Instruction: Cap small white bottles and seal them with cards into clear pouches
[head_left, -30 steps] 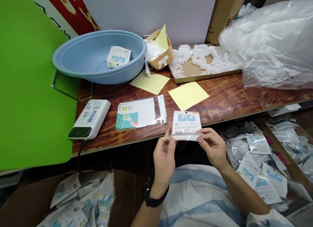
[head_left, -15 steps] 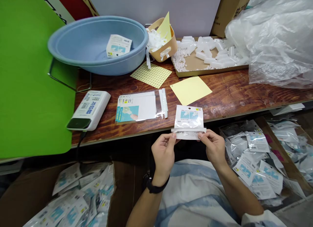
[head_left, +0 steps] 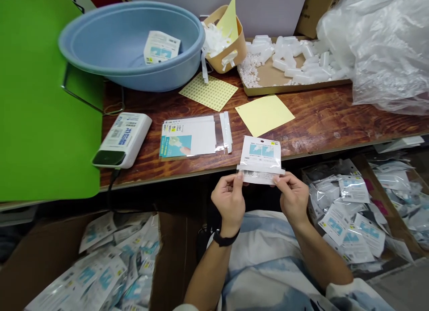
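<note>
Between my two hands is a small clear plastic packet (head_left: 260, 152) with a printed white and blue card inside, its white flap strip folded across the lower part. My left hand (head_left: 229, 199) pinches the packet's lower left corner between thumb and fingers. At the lower right corner, my right hand (head_left: 293, 195) grips it the same way. The packet's far end reaches over the table's front edge. Left of it on the table lie flat clear bags with cards (head_left: 187, 136). Just beyond the packet is a yellow sheet (head_left: 264, 115).
A blue basin (head_left: 134, 76) holds a packet. Beside it stand a tan basket (head_left: 231, 56) of white strips and a cardboard tray (head_left: 278, 88) of small white bottles. A white device (head_left: 125, 136) sits at left. Boxes of filled packets (head_left: 100, 275) (head_left: 351, 230) flank me below.
The view has shifted, so the table things sit higher in the picture. Both hands still grip the packet at its lower corners, with the flap strip lying across it.
</note>
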Available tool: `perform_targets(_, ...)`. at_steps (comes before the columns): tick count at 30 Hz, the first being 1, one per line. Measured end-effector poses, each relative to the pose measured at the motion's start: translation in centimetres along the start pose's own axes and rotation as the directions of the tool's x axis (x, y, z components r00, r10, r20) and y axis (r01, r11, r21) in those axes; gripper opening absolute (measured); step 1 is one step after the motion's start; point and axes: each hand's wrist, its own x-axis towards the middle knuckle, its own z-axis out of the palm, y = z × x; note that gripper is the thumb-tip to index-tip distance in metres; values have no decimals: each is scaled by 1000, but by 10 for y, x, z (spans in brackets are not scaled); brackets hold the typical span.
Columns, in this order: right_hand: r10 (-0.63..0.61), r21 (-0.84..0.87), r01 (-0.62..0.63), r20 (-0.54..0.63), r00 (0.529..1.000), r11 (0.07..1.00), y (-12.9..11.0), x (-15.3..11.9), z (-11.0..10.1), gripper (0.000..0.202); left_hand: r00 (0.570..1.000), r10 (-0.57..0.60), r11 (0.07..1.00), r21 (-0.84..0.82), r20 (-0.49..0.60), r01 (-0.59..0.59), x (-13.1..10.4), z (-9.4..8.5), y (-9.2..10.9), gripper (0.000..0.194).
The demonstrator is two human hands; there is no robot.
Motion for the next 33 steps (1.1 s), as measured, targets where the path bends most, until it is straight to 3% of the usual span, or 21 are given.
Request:
perform_targets(3,-12,56,12,-8,1000,998,3,0,-2,20,1000,-12,999,-39,26,13,-1,1,1,24)
perform_targets(6,-33,49,31,41,999,998,0,3,-6,14,981,-21,994,-100,191,41,2,-5,-1,27)
perform_targets(9,-48,39,45,83,995,998,-5,7,-11,11,899,25,984,-168,438,55,12,-15,-6,25)
perform_targets(12,-51,58,46,92,994,997,-6,8,-13,9,804,183,982,-149,566,-119,22,-22,-11,25)
perform_targets(15,-46,57,40,95,994,998,-6,8,-13,11,771,415,894,-59,483,-444,30,-23,-14,14)
perform_targets(17,-65,41,61,122,990,997,-8,7,-15,13,729,553,801,-18,404,-598,34,-22,-13,14)
perform_targets(22,-250,-103,288,279,927,952,-18,14,-25,33,606,712,681,-138,356,-719,40,-18,4,34)
perform_targets(24,-315,-174,373,288,905,911,-25,20,-26,28,599,721,681,-194,350,-706,41,-17,12,37)
perform_targets(29,-422,-227,494,301,855,840,-43,35,-22,9,634,654,753,-270,413,-600,43,-18,28,30)
perform_targets(33,-467,-278,531,266,843,801,-59,38,-17,9,723,565,825,-273,397,-494,40,-18,38,20)
